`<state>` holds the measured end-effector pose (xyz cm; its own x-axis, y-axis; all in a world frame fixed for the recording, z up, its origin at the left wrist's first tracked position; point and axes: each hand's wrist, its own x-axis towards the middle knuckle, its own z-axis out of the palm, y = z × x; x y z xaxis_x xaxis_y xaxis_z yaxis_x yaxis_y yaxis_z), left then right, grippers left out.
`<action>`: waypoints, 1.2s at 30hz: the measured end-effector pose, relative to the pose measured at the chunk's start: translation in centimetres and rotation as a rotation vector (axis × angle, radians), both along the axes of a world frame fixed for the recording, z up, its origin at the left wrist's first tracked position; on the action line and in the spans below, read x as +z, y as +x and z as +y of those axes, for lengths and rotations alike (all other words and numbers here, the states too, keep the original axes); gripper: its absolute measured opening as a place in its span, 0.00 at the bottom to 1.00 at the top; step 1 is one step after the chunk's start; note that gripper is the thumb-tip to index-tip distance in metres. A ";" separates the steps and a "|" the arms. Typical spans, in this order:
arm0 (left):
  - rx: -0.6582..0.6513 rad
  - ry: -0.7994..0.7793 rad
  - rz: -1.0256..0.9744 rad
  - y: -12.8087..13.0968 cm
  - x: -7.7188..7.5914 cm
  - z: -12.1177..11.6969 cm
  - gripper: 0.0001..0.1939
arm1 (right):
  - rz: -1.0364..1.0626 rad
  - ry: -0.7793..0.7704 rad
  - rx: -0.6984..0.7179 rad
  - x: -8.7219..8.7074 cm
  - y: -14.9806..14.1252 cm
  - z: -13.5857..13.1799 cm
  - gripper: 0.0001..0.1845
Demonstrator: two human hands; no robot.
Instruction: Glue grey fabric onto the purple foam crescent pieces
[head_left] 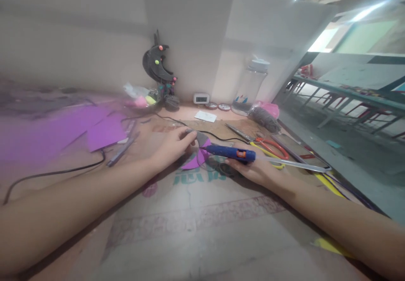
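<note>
My right hand (249,169) is wrapped round a blue hot glue gun (221,150), and a long clear glue stick (294,163) sticks out of its back end. The gun's nozzle points left and meets, or nearly meets, a purple crescent-shaped piece (193,162). Grey material (201,138) covers the crescent's upper part. My left hand (177,144) pinches the crescent at that grey end, its fingertips partly hidden. A thin loop of dark cord or yarn shows beside the crescent, too blurred to tell apart.
Orange-handled scissors (270,147) lie right of the gun, near a phone-like flat object (297,150). Purple sheets (106,133) and a pen (122,151) are at left. Behind stand a dark crescent ornament (153,63), a small digital clock (201,98) and a clear bottle (249,87).
</note>
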<state>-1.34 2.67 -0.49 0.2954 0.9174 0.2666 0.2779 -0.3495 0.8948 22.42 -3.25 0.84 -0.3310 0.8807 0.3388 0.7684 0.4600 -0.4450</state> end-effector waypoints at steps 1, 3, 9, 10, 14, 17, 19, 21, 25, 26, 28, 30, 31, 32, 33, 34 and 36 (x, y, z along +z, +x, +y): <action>-0.002 -0.008 -0.003 0.0 0.0 0.0 0.14 | -0.001 -0.001 0.009 0.1 0.0 0.0 0.15; -0.008 -0.020 -0.013 0.0 0.1 -0.1 0.14 | -0.004 0.001 0.015 0.2 -0.1 -0.1 0.15; -0.005 -0.031 -0.019 0.0 0.3 -0.2 0.13 | -0.009 0.020 0.004 0.2 0.0 0.0 0.14; -0.006 -0.030 -0.017 0.0 0.4 -0.3 0.13 | -0.009 0.026 0.007 0.2 0.0 0.0 0.14; -0.004 -0.019 -0.013 0.0 0.4 -0.3 0.14 | -0.017 0.042 0.012 0.2 -0.1 0.0 0.13; -0.002 -0.014 -0.002 -0.1 0.4 -0.3 0.14 | -0.015 0.038 0.003 0.0 0.1 0.0 0.12; -0.007 -0.009 0.001 -0.1 0.5 -0.3 0.13 | -0.016 0.032 -0.006 -0.2 0.3 0.1 0.13; -0.016 -0.011 0.000 -0.1 0.4 -0.4 0.14 | -0.017 0.032 -0.016 -0.3 0.4 0.2 0.13; -0.022 -0.005 0.007 -0.2 0.4 -0.4 0.14 | -0.012 0.010 -0.020 -0.2 0.5 0.2 0.14; -0.024 -0.005 0.010 -0.2 0.4 -0.4 0.14 | -0.012 0.009 -0.018 -0.1 0.4 0.2 0.14; -0.027 -0.009 0.016 -0.2 0.4 -0.4 0.14 | -0.014 0.018 -0.016 -0.1 0.4 0.2 0.15; -0.026 -0.016 0.014 -0.1 0.5 -0.5 0.14 | -0.021 0.026 -0.026 -0.2 0.5 0.2 0.16; -0.028 -0.021 0.011 -0.1 0.6 -0.5 0.14 | -0.027 0.029 -0.033 -0.3 0.6 0.3 0.16; -0.028 -0.025 0.006 -0.1 0.6 -0.5 0.14 | -0.031 0.033 -0.043 -0.4 0.7 0.3 0.16; -0.028 -0.029 0.002 -0.1 0.6 -0.5 0.14 | -0.038 0.034 -0.055 -0.6 0.8 0.4 0.16; -0.028 -0.033 -0.002 -0.1 0.7 -0.5 0.14 | -0.044 0.039 -0.066 -0.7 0.9 0.4 0.16; -0.028 -0.037 -0.006 -0.1 0.7 -0.5 0.13 | -0.054 0.048 -0.077 -0.9 1.0 0.5 0.15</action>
<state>-1.42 2.18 0.21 0.3197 0.9180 0.2347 0.2628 -0.3239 0.9089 23.40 -2.73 -0.03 -0.2817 0.8874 0.3648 0.8247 0.4183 -0.3807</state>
